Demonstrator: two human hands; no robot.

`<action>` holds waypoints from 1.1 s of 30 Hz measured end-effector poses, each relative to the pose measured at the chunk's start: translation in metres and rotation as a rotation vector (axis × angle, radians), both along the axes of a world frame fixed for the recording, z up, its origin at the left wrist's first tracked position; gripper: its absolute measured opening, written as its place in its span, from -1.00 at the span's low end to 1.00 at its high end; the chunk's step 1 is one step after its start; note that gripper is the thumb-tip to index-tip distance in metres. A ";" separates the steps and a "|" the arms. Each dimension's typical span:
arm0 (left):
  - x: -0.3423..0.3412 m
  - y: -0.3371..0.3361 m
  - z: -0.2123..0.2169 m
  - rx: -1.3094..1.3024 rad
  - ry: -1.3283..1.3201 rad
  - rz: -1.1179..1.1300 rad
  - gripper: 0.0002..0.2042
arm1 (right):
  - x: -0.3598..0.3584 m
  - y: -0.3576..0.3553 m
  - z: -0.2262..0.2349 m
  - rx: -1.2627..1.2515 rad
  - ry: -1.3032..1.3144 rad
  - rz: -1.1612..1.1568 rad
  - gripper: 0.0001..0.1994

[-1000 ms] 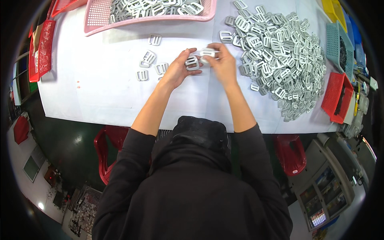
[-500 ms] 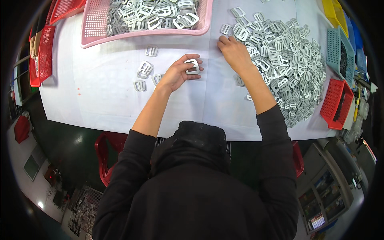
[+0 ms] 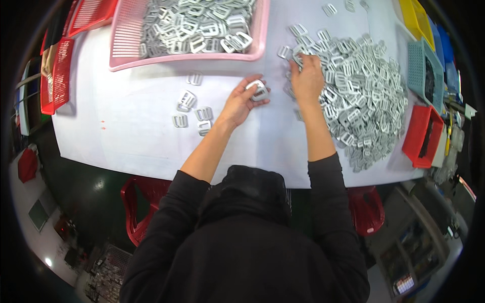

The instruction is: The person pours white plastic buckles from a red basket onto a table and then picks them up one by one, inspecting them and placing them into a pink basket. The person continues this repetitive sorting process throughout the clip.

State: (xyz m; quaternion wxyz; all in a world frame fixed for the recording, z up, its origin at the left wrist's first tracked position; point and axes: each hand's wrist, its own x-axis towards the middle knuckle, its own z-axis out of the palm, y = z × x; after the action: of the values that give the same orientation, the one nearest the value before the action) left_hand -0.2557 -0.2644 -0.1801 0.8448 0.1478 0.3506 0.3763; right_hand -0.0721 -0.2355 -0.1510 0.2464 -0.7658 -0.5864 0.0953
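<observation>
My left hand (image 3: 239, 105) is raised over the white table, its thumb and fingers holding one silver metal slide buckle (image 3: 259, 91) with a slotted frame. At the left edge of a big heap of similar buckles (image 3: 366, 96), my right hand (image 3: 308, 85) points away from me, thumb and fingers closed around a buckle (image 3: 299, 62) partly hidden by the fingers. Left of my left hand, several loose buckles (image 3: 187, 100) lie on the table. Beyond them stands a pink plastic basket (image 3: 187, 63) filled with more buckles.
Red baskets (image 3: 56, 76) line the table's left edge. Along the right edge are a yellow bin (image 3: 418, 20), a light blue basket (image 3: 417, 65) and a red basket (image 3: 417, 136) with dark contents. Red chairs (image 3: 136, 212) stand at the near side of the white table (image 3: 126, 136).
My right hand has shifted right into the heap's edge and closed around a buckle. My left hand, still holding its buckle, has moved slightly right. The whole view has shifted a little.
</observation>
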 end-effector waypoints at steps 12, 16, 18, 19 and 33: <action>-0.006 -0.008 0.003 -0.043 -0.064 -0.165 -0.74 | 0.020 -0.002 -0.002 0.053 -0.603 0.146 -0.78; -0.003 -0.006 0.024 -0.108 -0.149 -0.087 -0.72 | -0.011 -0.025 0.043 -0.352 0.763 -0.013 -0.77; -0.003 -0.006 0.048 -0.135 -0.217 -0.064 -0.69 | -0.029 -0.035 0.052 -0.338 0.743 0.023 -0.79; -0.006 -0.007 0.055 -0.071 -0.154 -0.037 -0.69 | -0.038 -0.039 0.057 -0.334 0.736 0.039 -0.81; -0.081 0.145 0.139 0.698 1.460 -0.286 -0.56 | 0.015 -0.011 0.040 0.004 0.367 -0.080 -0.80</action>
State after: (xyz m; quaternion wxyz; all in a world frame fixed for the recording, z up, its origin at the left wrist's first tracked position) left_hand -0.3366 -0.1195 -0.0412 0.3493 0.6529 0.6524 0.1613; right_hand -0.0567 -0.2464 -0.1107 0.3543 -0.7578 -0.5009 0.2224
